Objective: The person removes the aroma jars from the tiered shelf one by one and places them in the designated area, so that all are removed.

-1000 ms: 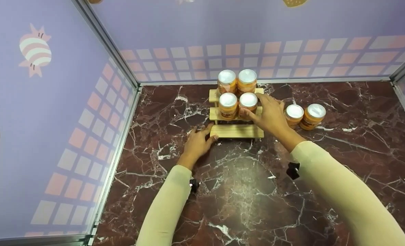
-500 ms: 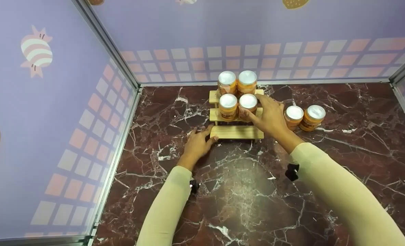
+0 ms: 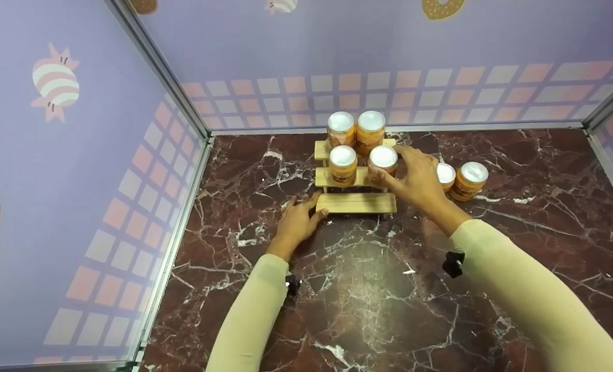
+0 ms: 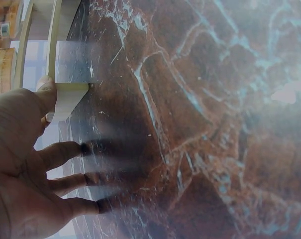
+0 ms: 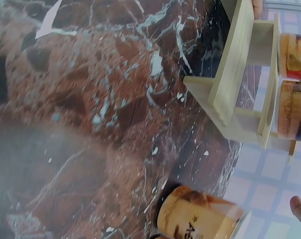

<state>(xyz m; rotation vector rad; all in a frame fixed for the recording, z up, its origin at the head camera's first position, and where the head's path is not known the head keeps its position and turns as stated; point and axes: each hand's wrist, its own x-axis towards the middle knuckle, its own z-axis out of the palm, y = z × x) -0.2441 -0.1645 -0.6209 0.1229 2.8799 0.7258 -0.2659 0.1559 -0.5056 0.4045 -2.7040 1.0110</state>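
A three-step wooden rack [image 3: 356,203] stands near the back wall, with its lowest step bare. Two orange jars with whitish lids, a left one [image 3: 341,135] and a right one [image 3: 370,135], sit on the top step. Another orange jar [image 3: 342,170] is at the middle step's left. My right hand [image 3: 419,178] holds a fourth jar [image 3: 383,157] at that step's right end, thumb in front and fingers behind. With thumb and forefinger, my left hand [image 3: 296,221] pinches the rack's front left corner. Its other fingertips rest on the table in the left wrist view.
Two more orange jars, a nearer one [image 3: 445,174] partly behind my right hand and a farther one [image 3: 470,181], stand on the marbled table [image 3: 368,289] to the right. Lilac panels enclose the back wall [image 3: 296,51] and left side [image 3: 105,181].
The jar in my right hand has shifted right, widening the gap to its neighbour on the middle step. The left hand stays at the rack's corner. The head view has tilted slightly.
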